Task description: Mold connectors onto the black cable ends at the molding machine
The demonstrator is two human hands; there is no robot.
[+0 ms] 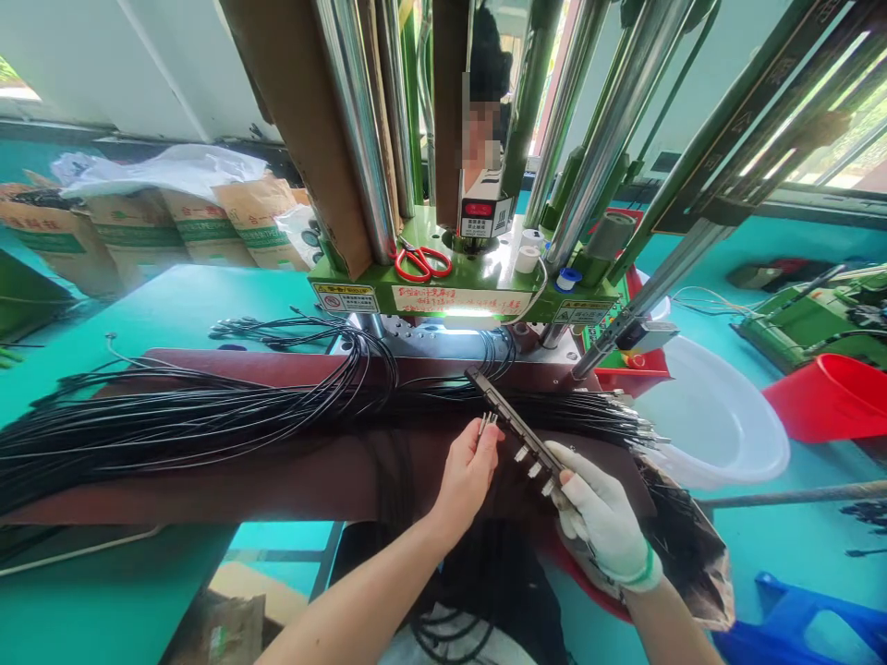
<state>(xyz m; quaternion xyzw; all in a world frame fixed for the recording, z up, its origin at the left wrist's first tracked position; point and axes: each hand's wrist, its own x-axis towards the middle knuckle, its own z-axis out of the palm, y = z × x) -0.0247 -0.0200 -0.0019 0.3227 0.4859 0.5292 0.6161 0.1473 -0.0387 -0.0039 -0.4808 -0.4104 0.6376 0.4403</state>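
My bare left hand (463,476) is closed in a pinch on several small metal connectors (489,420), held next to the bar's edge. My right hand (601,515), in a white fingertip-cut glove, grips the lower end of a long dark metal bar (513,417). Several silver plugs (533,468) stick out along the bar's near side. The bar slants from upper left to lower right in front of the press. Behind both hands lies a thick bundle of black cables (228,420) with metal ends (637,423) at the right.
A green press (416,300) with chrome columns stands ahead, red-handled scissors (422,263) on its ledge. The cables rest on a brown board (291,494). At right are a white tub (721,406), a red bucket (828,397) and a blue stool (796,619). A person stands behind the press.
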